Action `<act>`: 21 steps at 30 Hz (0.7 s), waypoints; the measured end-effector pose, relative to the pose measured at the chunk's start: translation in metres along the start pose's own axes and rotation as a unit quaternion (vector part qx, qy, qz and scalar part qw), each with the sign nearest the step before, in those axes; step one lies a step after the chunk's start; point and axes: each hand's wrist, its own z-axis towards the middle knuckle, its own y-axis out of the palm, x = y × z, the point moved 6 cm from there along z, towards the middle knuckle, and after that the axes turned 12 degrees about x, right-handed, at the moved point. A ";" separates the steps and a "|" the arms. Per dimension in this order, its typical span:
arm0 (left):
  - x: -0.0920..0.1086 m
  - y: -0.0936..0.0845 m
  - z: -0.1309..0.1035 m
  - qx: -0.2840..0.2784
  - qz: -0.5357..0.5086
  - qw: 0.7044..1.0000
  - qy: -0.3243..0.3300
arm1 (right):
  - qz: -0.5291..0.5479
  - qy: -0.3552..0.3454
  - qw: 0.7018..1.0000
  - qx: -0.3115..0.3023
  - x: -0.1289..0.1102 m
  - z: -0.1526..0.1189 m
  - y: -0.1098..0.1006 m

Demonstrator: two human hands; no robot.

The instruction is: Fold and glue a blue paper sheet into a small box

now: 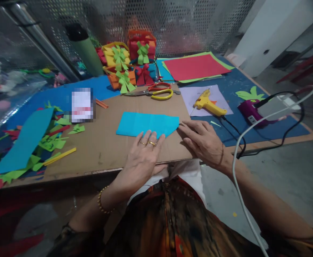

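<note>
A folded blue paper piece [147,123] lies flat on the brown cardboard [92,150], its lower right corner slanted. My left hand [145,153], with rings on its fingers, rests palm down with the fingertips on the paper's lower edge; the fingers are stretched out and grip nothing. At the paper's right end my right hand [206,142] lies on the cardboard, fingers extended, the fingertips close beside the slanted corner. Whether they touch the paper is hard to tell. Scissors [161,93] with red and yellow handles lie behind the paper.
Small paper baskets with bows [124,76] stand at the back. A yellow glue gun [208,103] lies on lilac paper. Red sheets [199,67] are stacked behind it. A purple power adapter [252,112] and a white cable [238,150] sit right. Paper scraps [51,141] cover the left.
</note>
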 end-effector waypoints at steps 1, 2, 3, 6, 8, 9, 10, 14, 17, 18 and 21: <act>0.000 0.000 0.000 0.002 0.003 1.000 -0.002 | -0.018 0.001 1.000 0.001 0.002 -0.001 0.000; 0.000 0.000 -0.001 0.004 0.003 1.000 -0.002 | -0.034 -0.002 0.999 -0.002 0.002 0.000 -0.001; 0.000 0.001 -0.001 0.007 0.003 1.000 -0.002 | -0.045 -0.009 0.999 -0.006 0.000 0.001 -0.001; 0.000 0.001 -0.001 0.010 -0.001 1.000 -0.001 | -0.062 -0.013 0.998 -0.019 -0.005 0.005 -0.001; 0.000 0.000 -0.001 0.006 -0.002 1.000 -0.001 | -0.060 0.000 0.998 -0.016 -0.004 0.007 -0.001; -0.001 0.000 -0.001 0.002 -0.003 1.000 -0.001 | -0.056 0.009 0.998 -0.011 -0.002 0.007 -0.001; -0.001 0.000 -0.001 -0.002 -0.004 1.000 -0.001 | -0.049 0.018 0.999 -0.007 0.000 0.006 -0.001; 0.000 0.001 -0.002 -0.003 -0.010 1.000 0.000 | -0.025 0.038 0.999 -0.006 0.005 0.007 0.001; 0.000 0.002 -0.002 0.009 -0.006 1.000 -0.002 | -0.027 0.003 1.000 -0.010 -0.009 0.014 -0.001; 0.001 0.002 -0.002 0.012 -0.004 1.000 -0.004 | -0.021 -0.023 0.999 -0.014 -0.018 0.017 -0.001; 0.002 0.004 -0.003 0.004 -0.003 1.000 -0.009 | 0.013 -0.091 0.995 -0.032 -0.043 0.021 0.001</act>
